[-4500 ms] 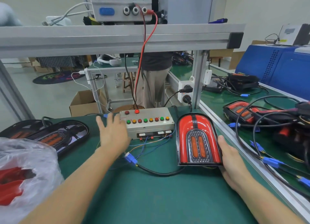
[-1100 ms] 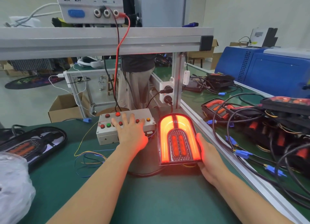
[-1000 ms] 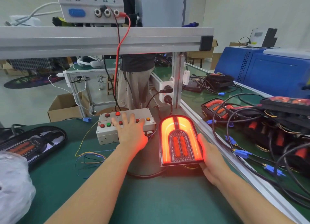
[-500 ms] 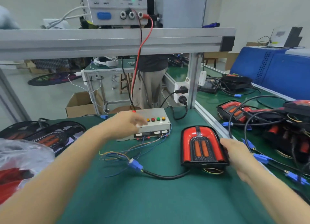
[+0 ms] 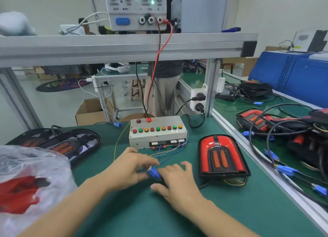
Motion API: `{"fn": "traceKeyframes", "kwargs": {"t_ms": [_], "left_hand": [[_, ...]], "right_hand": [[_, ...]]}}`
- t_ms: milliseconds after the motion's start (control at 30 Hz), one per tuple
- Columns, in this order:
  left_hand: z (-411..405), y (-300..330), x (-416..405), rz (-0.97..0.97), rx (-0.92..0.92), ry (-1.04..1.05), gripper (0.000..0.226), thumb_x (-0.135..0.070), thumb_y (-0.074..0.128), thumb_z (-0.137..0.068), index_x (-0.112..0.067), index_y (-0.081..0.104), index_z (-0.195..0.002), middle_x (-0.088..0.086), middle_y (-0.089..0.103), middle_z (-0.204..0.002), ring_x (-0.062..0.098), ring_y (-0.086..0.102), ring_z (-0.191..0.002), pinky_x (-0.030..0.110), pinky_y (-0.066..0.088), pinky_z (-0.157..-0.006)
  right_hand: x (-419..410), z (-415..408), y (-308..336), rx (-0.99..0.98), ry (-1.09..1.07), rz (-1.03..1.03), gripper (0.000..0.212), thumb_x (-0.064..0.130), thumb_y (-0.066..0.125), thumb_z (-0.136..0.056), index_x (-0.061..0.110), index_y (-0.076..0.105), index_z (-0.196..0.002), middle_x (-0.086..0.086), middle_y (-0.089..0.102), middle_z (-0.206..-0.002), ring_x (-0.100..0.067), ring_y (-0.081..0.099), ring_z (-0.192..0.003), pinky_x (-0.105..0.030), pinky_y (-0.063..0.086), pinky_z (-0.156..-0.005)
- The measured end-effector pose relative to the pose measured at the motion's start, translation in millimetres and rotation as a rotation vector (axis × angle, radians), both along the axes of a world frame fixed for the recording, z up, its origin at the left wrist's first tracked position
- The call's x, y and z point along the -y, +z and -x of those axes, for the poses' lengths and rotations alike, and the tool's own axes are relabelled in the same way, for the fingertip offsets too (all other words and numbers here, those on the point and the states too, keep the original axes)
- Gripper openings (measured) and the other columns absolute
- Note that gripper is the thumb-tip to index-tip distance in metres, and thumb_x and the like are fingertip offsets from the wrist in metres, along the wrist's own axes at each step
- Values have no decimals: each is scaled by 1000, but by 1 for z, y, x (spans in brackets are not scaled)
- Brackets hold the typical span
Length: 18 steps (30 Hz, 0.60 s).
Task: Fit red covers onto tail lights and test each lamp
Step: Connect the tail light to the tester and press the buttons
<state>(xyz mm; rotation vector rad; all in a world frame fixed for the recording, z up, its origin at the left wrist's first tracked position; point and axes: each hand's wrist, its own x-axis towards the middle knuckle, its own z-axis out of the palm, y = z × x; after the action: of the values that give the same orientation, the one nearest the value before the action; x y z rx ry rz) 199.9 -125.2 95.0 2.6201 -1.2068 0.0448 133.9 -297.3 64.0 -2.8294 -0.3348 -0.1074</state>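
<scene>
Both hands meeting mid-bench on a small blue plastic plug connector [image 5: 153, 172]. Left hand [image 5: 129, 167] curled over it from the left, fingertips pinching at the wire end; right hand [image 5: 175, 180] cupped round it from the right, thumb low on the mat. Bit of motion blur there, so probably gripping one half each, hard to say for sure. Thin blue, orange and yellow wires [image 5: 170, 150] running up from the fingers to a pale grey metal switch box with a row of red, green and amber buttons [image 5: 157, 130], just beyond the left knuckles.

Right of the right hand's fingers, near but not touching: the arch-shaped tail light with glossy red cover and two orange strips [image 5: 221, 156], lying flat, unlit, on the dark green bench mat [image 5: 142, 215].

Far left of the left forearm, a crinkly clear plastic bag of red covers [image 5: 26, 185], plus uncovered black lamp housings [image 5: 71, 144] behind it. Off to the right past an aluminium rail [image 5: 266, 167], a tangle of black cables and more lamps [image 5: 287, 130]. Up top on an aluminium shelf beam [image 5: 124, 46], a grey bench power supply with its green light on [image 5: 136, 7]. Blue cabinet [image 5: 291, 71] far right.
</scene>
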Motion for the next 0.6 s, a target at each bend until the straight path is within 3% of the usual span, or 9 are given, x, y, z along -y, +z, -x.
{"fn": "traceKeyframes", "kwargs": {"t_ms": [133,200,267,367,433,500,600], "left_hand": [[5,0,-7,-5,318,-134,21,-22,73,-78,-26,71,-98,-14,70,-87,10,63,-74,25,34,-86],[4,-1,-8,-38,445,-152,21,-21,80,-73,-25,72,-92,-14,69,-79,10,64,-66,28,35,-88],[4,-6,-6,-53,513,-161,21,-22,81,-73,-24,72,-91,-15,66,-75,9,62,-65,32,34,-94],[1,-12,-4,-64,556,-150,21,-17,79,-73,-22,71,-92,-14,66,-74,10,63,-67,36,33,-98],[-8,-10,-13,-63,563,-58,32,-5,84,-58,-21,73,-83,-12,67,-71,11,65,-65,36,33,-96],[-13,-5,-27,-91,500,70,38,-5,91,-48,-23,73,-76,-12,70,-72,9,68,-65,37,36,-95],[-8,0,-25,-142,377,134,51,-22,95,-41,-28,75,-88,-7,72,-101,13,70,-90,53,48,-92]], "right_hand": [[-5,-8,-3,5,-35,-250,26,42,41,-99,24,56,-88,4,62,-87,-16,49,-87,-35,20,-82],[-4,-8,-2,-67,-45,-316,31,38,42,-100,24,45,-72,5,52,-70,-14,40,-74,-36,21,-81],[-2,-7,-1,-130,-69,-380,39,37,42,-100,25,35,-63,6,43,-60,-15,34,-73,-35,25,-86],[-1,-4,5,-148,-96,-366,42,37,42,-100,24,33,-61,6,43,-60,-22,34,-78,-35,28,-89],[0,1,9,-136,-103,-377,41,37,42,-100,21,36,-63,4,46,-63,-25,37,-78,-35,29,-86],[4,10,13,-120,-106,-440,39,38,43,-99,17,39,-66,0,47,-67,-23,39,-77,-34,30,-77],[16,17,25,-84,-114,-691,35,37,48,-98,14,43,-72,3,43,-67,-13,36,-65,-27,30,-62]]}}
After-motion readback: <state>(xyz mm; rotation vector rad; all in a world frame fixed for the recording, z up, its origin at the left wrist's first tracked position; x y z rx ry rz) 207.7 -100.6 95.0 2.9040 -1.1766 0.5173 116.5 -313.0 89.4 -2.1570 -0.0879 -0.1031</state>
